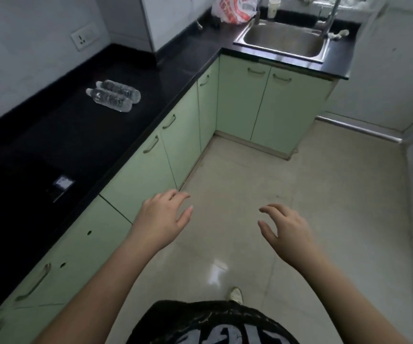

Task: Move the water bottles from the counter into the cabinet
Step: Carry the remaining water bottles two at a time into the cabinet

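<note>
Two clear plastic water bottles lie on their sides, touching, on the black counter at the left: the nearer bottle and the farther bottle, caps pointing left. Below the counter run pale green cabinet doors, all closed. My left hand hovers in front of the cabinets over the floor, fingers spread, holding nothing. My right hand floats to its right, also empty with fingers apart. Both hands are well short of the bottles.
A steel sink with a tap sits in the far counter, with a red-and-white plastic bag and a paper cup behind it. A wall socket is above the left counter. Beige tiled floor spreads ahead.
</note>
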Demonstrator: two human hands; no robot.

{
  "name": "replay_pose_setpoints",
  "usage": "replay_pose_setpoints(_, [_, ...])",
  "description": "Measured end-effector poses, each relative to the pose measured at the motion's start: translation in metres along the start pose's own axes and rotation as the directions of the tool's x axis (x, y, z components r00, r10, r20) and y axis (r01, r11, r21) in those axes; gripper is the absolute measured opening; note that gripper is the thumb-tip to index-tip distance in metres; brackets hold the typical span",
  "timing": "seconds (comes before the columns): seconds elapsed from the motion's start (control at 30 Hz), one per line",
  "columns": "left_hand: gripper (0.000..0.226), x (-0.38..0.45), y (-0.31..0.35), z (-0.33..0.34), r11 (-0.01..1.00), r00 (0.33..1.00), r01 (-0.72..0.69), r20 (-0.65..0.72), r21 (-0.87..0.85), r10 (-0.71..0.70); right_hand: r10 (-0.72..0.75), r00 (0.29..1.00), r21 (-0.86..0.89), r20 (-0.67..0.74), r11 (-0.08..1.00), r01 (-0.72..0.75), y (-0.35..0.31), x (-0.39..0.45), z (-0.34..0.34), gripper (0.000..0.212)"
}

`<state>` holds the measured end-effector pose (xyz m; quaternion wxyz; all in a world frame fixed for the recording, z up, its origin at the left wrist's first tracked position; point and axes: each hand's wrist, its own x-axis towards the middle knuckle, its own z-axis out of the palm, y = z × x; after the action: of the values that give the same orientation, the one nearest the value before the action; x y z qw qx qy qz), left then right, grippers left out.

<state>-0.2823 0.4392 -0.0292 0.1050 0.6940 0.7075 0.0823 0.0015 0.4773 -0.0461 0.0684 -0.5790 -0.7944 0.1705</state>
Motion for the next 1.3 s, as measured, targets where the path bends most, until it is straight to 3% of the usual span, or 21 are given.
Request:
replay_pose_setpoints(0.2, [0.044,0.052,-0.031,-0.029,0.982,0.970,0.176,-0.159,-0.072,-0.186,-0.165,0.985,-0.023,0.052,0.986,0.166,-0.024,0.115,-0.008,0.035])
replay_pose_setpoints(0.4, [0.045,0.097,-0.107,-0.025,0.943,0.928,0.311,-0.179,-0.114,-0.328,-0.327,0.938,-0.049,0.111,0.941,0.334,-0.087,0.227,0.013,0.038])
replay_pose_setpoints(0.63, [0.054,0.171,-0.184,-0.041,0.892,0.882,0.381,-0.194,-0.245,-0.430,-0.410,0.901,-0.091,0.141,0.901,0.424,-0.162,0.347,0.024,0.041])
replay_pose_setpoints(0.87, [0.053,0.248,-0.244,-0.064,0.919,0.892,0.362,-0.228,-0.155,-0.390,-0.448,0.892,-0.022,0.065,0.893,0.450,-0.222,0.437,0.038,0.037])
replay_pose_setpoints(1.1, [0.053,0.317,-0.280,-0.057,0.896,0.864,0.420,-0.238,-0.143,-0.443,-0.540,0.832,-0.017,0.129,0.837,0.546,-0.252,0.541,0.066,0.042])
replay_pose_setpoints(1.2, [0.054,0.353,-0.298,-0.048,0.859,0.829,0.498,-0.225,-0.122,-0.512,-0.590,0.793,0.020,0.154,0.804,0.595,-0.268,0.594,0.086,0.044])
replay_pose_setpoints(1.3, [0.053,0.386,-0.317,-0.036,0.773,0.752,0.629,-0.184,-0.086,-0.632,-0.639,0.740,0.053,0.211,0.763,0.644,-0.285,0.644,0.104,0.048])
